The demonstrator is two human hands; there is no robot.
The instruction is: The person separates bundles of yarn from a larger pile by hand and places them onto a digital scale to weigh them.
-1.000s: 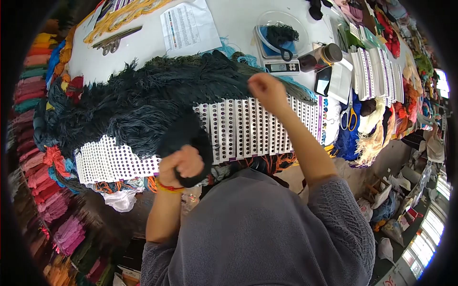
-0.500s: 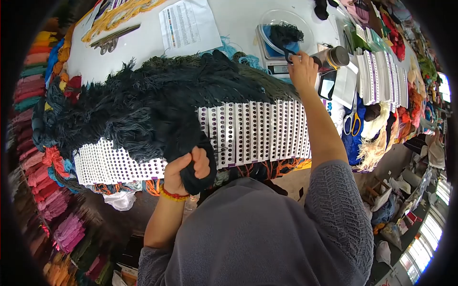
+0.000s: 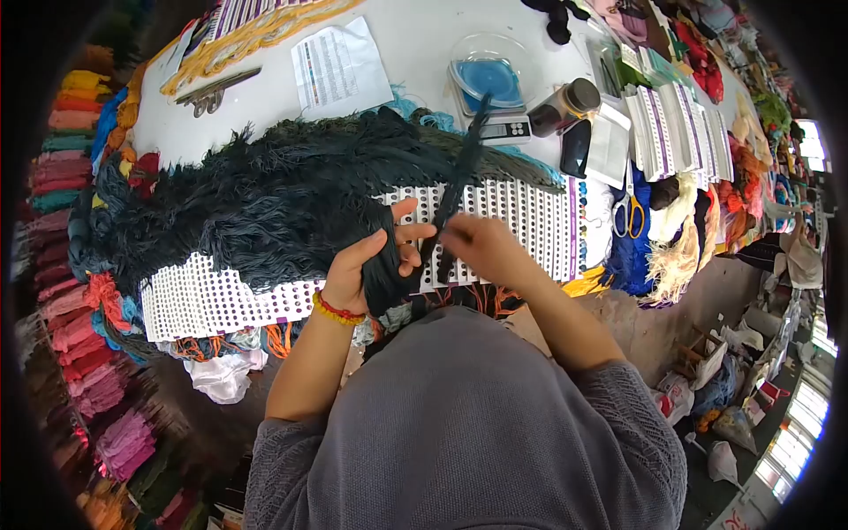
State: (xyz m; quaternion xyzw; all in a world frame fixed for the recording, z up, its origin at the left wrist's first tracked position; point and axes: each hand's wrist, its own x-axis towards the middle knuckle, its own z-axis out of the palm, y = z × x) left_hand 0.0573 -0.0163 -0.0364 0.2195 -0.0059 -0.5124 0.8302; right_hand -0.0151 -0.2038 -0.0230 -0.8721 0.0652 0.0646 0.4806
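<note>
My left hand [image 3: 358, 269], with a red and yellow bracelet at its wrist, is wrapped round a thick hank of dark thread [image 3: 386, 278]. Just to its right, my right hand [image 3: 484, 247] pinches a thin bundle of dark thread [image 3: 459, 181] that stretches up towards the scale. Behind both hands spreads a large heap of dark thread [image 3: 265, 190], covering part of the white punched cards [image 3: 521, 221]. The digital scale [image 3: 505, 131] carries a clear plastic dish [image 3: 521, 53] with its blue bottom bare of thread.
A dark lidded jar [image 3: 565, 106] and a black phone-like object [image 3: 576, 148] stand right of the scale. Yellow-handled scissors [image 3: 629, 212] lie beside stacked white cards [image 3: 676, 132]. A printed sheet [image 3: 340, 66] and metal shears [image 3: 212, 91] lie further back.
My right hand has come from the scale back beside my left hand, bringing the dark thread out of the dish. My left hand has risen slightly to the right, its fingers more spread.
</note>
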